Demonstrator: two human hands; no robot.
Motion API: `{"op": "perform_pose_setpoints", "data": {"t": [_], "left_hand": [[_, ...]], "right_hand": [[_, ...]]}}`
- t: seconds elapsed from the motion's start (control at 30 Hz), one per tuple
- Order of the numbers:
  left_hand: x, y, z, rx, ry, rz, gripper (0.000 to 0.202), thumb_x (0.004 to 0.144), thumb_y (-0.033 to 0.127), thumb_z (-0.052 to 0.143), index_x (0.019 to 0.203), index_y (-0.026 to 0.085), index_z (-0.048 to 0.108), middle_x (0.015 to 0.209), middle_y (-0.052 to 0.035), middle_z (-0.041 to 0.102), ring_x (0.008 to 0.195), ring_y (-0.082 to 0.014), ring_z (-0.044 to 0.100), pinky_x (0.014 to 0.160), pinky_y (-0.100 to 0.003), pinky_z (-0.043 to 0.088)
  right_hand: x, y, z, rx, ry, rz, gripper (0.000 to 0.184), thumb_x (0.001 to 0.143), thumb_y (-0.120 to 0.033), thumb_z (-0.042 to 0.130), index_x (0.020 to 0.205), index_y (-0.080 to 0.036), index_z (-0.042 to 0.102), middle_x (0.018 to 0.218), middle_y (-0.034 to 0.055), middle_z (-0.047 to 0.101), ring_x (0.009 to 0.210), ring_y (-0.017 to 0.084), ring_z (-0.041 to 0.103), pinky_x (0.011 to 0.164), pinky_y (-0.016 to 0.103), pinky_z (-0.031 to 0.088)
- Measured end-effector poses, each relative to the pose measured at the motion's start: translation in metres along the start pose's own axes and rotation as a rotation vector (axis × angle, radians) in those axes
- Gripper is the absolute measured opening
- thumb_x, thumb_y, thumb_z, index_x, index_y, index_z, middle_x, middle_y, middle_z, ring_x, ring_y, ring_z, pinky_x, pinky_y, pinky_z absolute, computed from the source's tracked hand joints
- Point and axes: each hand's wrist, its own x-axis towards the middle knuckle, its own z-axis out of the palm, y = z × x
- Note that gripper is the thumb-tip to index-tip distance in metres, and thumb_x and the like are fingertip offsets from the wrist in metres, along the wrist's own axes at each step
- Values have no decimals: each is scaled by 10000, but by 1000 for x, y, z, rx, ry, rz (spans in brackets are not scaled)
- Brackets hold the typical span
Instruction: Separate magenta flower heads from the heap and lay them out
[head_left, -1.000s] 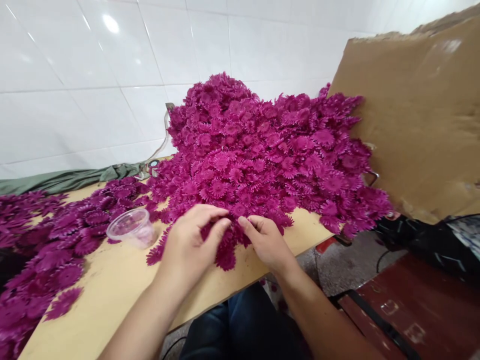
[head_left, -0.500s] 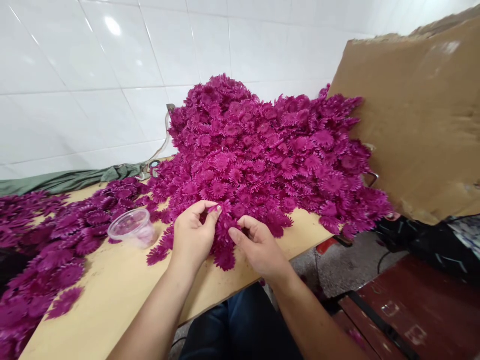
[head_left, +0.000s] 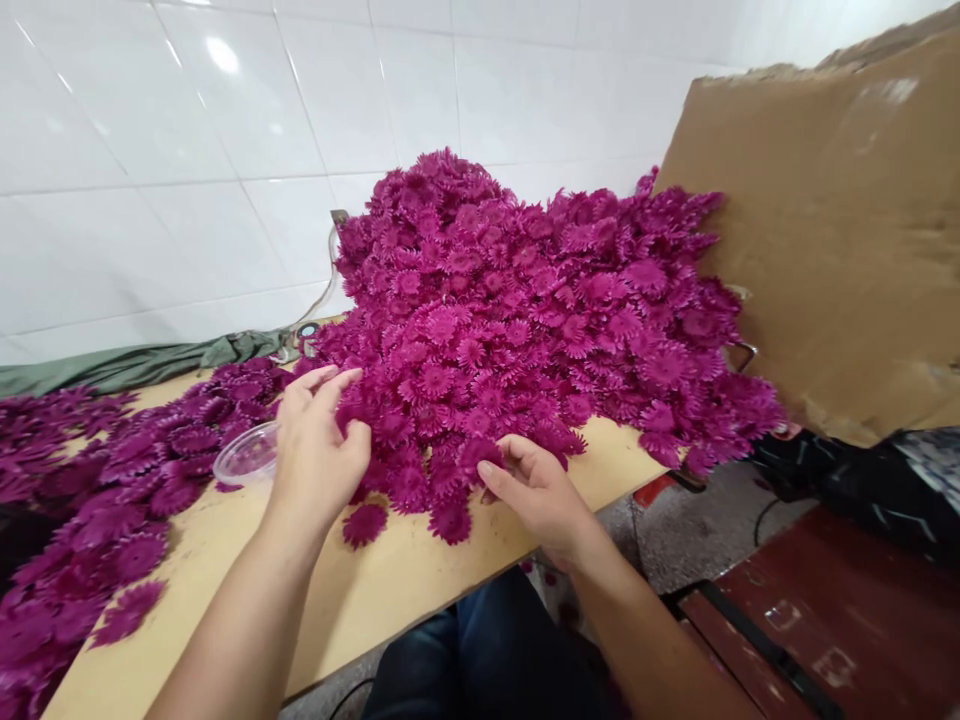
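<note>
My right hand [head_left: 536, 495] pinches a magenta artificial flower [head_left: 478, 460] by its edge, thumb in front, above the near side of the big flower heap [head_left: 510, 300]. My left hand [head_left: 319, 435] is raised at the heap's left side, with its fingers and thumb apart. Magenta petals show behind that gap, and I see nothing gripped there. A clear plastic cup [head_left: 244, 458] stands just left of this hand, which partly covers it. One loose flower [head_left: 365, 524] lies on the table between my hands, close to another [head_left: 450, 521].
More magenta flowers [head_left: 135, 490] spread along the left of the wooden table [head_left: 360, 610]. A green cloth [head_left: 150, 365] lies against the white tiled wall [head_left: 187, 130]. A cardboard sheet [head_left: 832, 240] stands at the right, above a dark red case [head_left: 847, 610].
My left hand has moved left, away from the flower beside my right hand, and its fingers have spread. My right hand has shifted slightly right and still pinches a flower.
</note>
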Motion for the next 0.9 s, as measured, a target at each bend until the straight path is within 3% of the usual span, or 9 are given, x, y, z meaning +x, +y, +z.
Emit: {"op": "perform_pose_setpoints", "data": {"t": [0.07, 0.17, 0.27, 0.47, 0.63, 0.7, 0.8, 0.9], "left_hand": [[-9, 10, -2, -11, -2, 88, 313, 685, 144, 464, 951, 186, 623, 1068, -110, 569, 1087, -290, 488, 961, -472, 347], [-25, 29, -3, -139, -145, 207, 224, 771, 204, 463, 909, 207, 640, 947, -64, 639, 924, -219, 579, 862, -390, 436], [-39, 45, 1, -213, -267, 234, 193, 796, 269, 493, 904, 215, 643, 888, -42, 661, 863, -196, 595, 801, -361, 461], [-46, 52, 13, -336, -290, 134, 236, 782, 271, 519, 975, 194, 633, 952, -66, 649, 909, -197, 584, 834, -367, 455], [-41, 55, 8, -566, -518, -82, 216, 745, 284, 536, 900, 203, 664, 870, -42, 678, 820, -178, 618, 769, -312, 480], [-40, 55, 9, -591, -490, -176, 189, 722, 291, 545, 825, 193, 669, 807, -32, 685, 771, -173, 620, 739, -298, 479], [-38, 52, 16, -629, -354, -309, 162, 676, 318, 561, 695, 174, 632, 684, -20, 665, 670, -161, 599, 662, -276, 474], [-32, 43, 20, -668, -251, -375, 171, 657, 338, 562, 681, 170, 584, 652, -10, 631, 628, -143, 563, 612, -255, 454]], "right_hand": [[3, -1, 1, 27, 31, -4, 287, 597, -357, 675, 723, -188, 481, 604, -36, 523, 549, 96, 486, 543, 234, 389], [5, -2, 3, 42, 62, -26, 285, 602, -352, 669, 764, -180, 510, 609, -41, 522, 510, 80, 457, 512, 225, 380], [5, -4, 7, 28, 12, -74, 267, 612, -378, 658, 721, -166, 539, 605, -41, 500, 520, 70, 422, 511, 215, 364], [6, -4, 10, -107, 8, -58, 371, 646, -493, 600, 564, -165, 447, 508, -60, 390, 471, 58, 349, 453, 210, 301], [7, -2, 10, -129, 4, -62, 428, 673, -566, 542, 563, -162, 454, 503, -59, 361, 464, 57, 316, 435, 213, 258], [6, -3, 12, -92, -25, -64, 433, 666, -577, 544, 577, -162, 458, 508, -61, 356, 469, 56, 306, 438, 211, 254], [3, -6, 16, -89, -76, -56, 403, 653, -541, 579, 591, -168, 439, 517, -65, 351, 480, 56, 295, 450, 208, 252], [-5, -6, 19, -126, -113, -50, 346, 694, -476, 567, 610, -171, 426, 535, -58, 372, 498, 61, 313, 469, 210, 266]]}}
